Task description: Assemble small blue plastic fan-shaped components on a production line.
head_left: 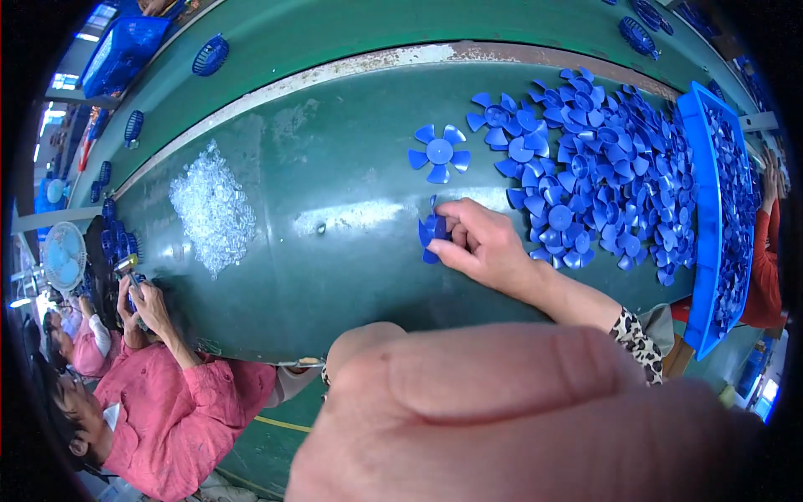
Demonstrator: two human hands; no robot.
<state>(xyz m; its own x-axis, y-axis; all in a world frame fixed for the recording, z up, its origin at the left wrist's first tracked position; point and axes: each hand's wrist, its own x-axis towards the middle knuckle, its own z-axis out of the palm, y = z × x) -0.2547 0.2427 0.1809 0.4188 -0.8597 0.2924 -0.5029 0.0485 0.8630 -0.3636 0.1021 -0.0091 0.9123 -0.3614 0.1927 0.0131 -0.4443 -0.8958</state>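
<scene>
My right hand, its arm in a leopard-print cuff, pinches a small blue fan blade by its edge above the green work surface. The blade is turned nearly edge-on to me. Just beyond it another blue five-bladed fan blade lies flat. To the right of my hand spreads a big heap of the same blue fan blades. My left hand is raised very close, large and blurred across the lower part of the head view. Its fingertips are hidden, and whether it holds anything does not show.
A pile of small clear plastic pieces lies on the left. A blue crate full of fan blades borders the right. Beyond the metal rail, a green belt carries blue fan guards. A co-worker in pink handles a tool at left.
</scene>
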